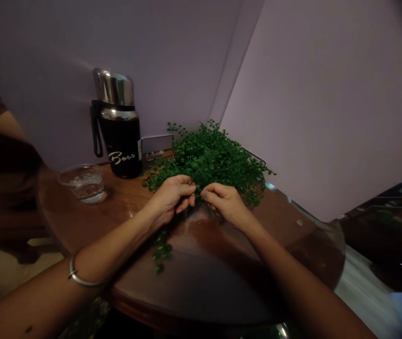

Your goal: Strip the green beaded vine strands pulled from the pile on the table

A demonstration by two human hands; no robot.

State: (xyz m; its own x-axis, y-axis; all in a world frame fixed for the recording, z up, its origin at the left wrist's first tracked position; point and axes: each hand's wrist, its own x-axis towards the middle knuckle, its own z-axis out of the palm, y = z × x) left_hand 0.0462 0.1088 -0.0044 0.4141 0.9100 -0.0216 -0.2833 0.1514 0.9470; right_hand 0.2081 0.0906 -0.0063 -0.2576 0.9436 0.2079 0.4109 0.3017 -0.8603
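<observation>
Left hand (169, 197) and right hand (228, 201) are pinching fingertips together, on what I cannot tell, while the leafy plant (215, 154) is lying on the table (201, 275) at twelve-to-one o'clock from them, long axis running nine-to-three, neither hand clearly nearer.

Anything pinched in the bare left hand (172, 195) or bare right hand (224, 200) is too small to tell on my feed; both hide the lower front of a bushy green small-leaved plant (211, 153). At left, a brown-sleeved person (5, 125) is cut off.
</observation>
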